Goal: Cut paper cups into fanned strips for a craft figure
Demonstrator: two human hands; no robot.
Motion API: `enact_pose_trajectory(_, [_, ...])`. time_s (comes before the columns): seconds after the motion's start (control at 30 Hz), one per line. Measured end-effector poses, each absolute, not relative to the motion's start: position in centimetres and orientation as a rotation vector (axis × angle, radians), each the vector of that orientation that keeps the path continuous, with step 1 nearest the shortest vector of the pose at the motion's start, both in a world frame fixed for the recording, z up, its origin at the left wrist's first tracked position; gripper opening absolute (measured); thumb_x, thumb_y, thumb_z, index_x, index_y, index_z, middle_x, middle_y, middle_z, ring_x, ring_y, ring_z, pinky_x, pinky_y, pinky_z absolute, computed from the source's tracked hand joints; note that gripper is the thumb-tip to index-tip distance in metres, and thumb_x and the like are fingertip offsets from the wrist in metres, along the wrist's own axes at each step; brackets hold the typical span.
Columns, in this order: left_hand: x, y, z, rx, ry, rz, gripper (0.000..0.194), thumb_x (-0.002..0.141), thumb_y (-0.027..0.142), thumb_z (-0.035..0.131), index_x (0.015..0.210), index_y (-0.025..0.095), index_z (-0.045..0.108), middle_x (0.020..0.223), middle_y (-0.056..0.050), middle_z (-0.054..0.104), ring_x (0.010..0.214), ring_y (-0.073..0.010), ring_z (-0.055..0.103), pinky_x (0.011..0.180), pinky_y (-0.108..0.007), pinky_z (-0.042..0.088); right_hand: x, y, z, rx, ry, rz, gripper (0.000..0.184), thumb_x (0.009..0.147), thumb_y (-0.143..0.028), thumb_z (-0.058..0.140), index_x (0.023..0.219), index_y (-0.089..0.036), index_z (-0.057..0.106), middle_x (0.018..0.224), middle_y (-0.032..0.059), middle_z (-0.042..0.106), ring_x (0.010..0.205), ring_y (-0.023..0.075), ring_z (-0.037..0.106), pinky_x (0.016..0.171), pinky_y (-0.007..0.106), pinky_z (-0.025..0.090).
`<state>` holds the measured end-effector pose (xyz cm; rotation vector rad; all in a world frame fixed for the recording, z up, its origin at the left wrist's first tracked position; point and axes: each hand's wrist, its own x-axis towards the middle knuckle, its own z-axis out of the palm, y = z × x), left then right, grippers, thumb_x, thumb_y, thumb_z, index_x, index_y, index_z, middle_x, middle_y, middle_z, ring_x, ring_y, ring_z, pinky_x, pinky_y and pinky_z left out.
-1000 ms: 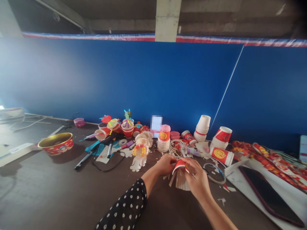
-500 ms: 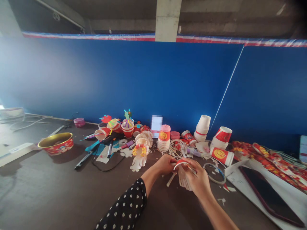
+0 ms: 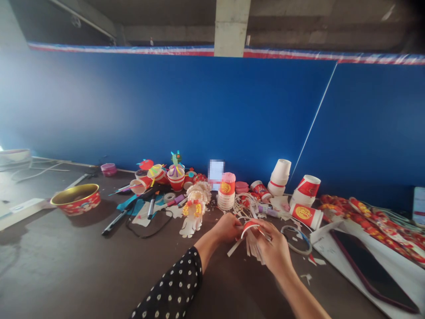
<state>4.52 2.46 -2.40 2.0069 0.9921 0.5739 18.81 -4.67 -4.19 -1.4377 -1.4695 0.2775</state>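
Wall [image 3: 166, 115] ahead of you: blue panels, red-white-blue tape along the top, concrete pillar [image 3: 231, 26] above. Dark table [image 3: 66, 261] runs along its foot, crowded from the middle rightward.

Far left of the clutter: red bowl [image 3: 75, 199], gold inside. Back row: decorated paper cups [image 3: 175, 179], stack of red-labelled cups [image 3: 227, 191], white cups [image 3: 279, 177] nested upside down. Far right: red-and-gold printed strips [image 3: 375, 226], plus black phone [image 3: 372, 270] lying on a white sheet [image 3: 327, 241]. Nearer you: black marker [image 3: 114, 223], tape roll [image 3: 169, 197], paper hand cutout [image 3: 191, 227] under a frilly paper figure.

Both hands are closed, no wide grip. Left hand [image 3: 227, 228] pinches the left side of a cut paper cup [image 3: 254, 243]; right hand [image 3: 274, 252] wraps its right side. Cup sits between them, low over the table near the front edge of the clutter, red rim up, wall sliced into white strips fanning downward (one sticks out left). Whether the strips touch the table: can't tell. Thin grey-blue loop [image 3: 296, 241] lies just beside your right hand, paper scraps [image 3: 307, 278] nearby. Your left forearm ends in a black polka-dot sleeve [image 3: 172, 288].
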Motion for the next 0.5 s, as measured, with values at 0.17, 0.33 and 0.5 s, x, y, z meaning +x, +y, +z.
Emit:
enact_pose_trajectory(0.17, [4.2,2.4,-2.1,1.919,0.956,0.539,0.020,0.062,0.025,0.057,0.048,0.011,0.060,0.036,0.006,0.039,0.039,-0.0050,0.032,0.041,-0.018,0.026,19.1,-4.6,-3.9,-1.402,-1.354,0.494,0.031,0.072,-0.045,0.056,0.086,-0.020,0.069,0.092,0.0068,0.068,0.088,0.0250,0.061,0.076,0.031,0.046])
enact_pose_trajectory(0.33, [3.7,2.6,-2.1,1.873,0.912,0.502,0.019,0.058,0.028,0.062,0.050,0.011,0.062,0.037,0.006,0.039,0.038,-0.0044,0.030,0.039,-0.019,0.023,19.3,-4.5,-3.8,-1.379,-1.232,0.696,0.042,0.069,-0.051,0.058,0.086,-0.015,0.068,0.073,0.0065,0.069,0.070,0.0224,0.062,0.057,0.026,0.045])
enact_pose_trajectory(0.5, [3.3,3.0,-2.3,1.879,0.817,0.461,0.026,0.057,0.036,0.063,0.052,0.011,0.061,0.038,0.007,0.037,0.039,-0.0042,0.027,0.039,-0.020,0.018,19.2,-4.6,-3.5,-1.336,-1.215,0.749,0.046,0.070,-0.054,0.055,0.083,-0.011,0.067,0.066,0.0062,0.067,0.062,0.0199,0.060,0.054,0.026,0.044])
